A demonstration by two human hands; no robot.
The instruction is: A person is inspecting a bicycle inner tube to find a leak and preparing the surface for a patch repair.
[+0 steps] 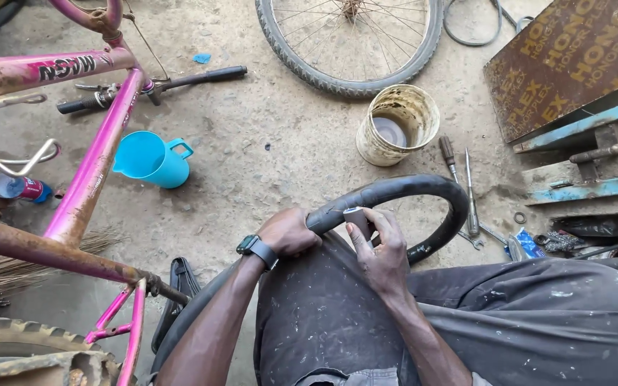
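A black bicycle inner tube [423, 193] loops over my knee in dark stained trousers. My left hand [289, 232], with a black watch on the wrist, grips the tube where it crosses the knee. My right hand [380, 246] pinches a small grey block [356, 218] and presses it against the tube right beside the left hand. The tube's far end curves round to the right and back under my leg.
An upturned pink bicycle frame [94, 168] fills the left. A blue plastic jug [150, 159] lies on the concrete, a dirty tin [397, 125] stands ahead, and a spoked wheel [352, 43] lies beyond it. Screwdrivers [459, 179] and small tools lie right, near a blue metal stand [588, 157].
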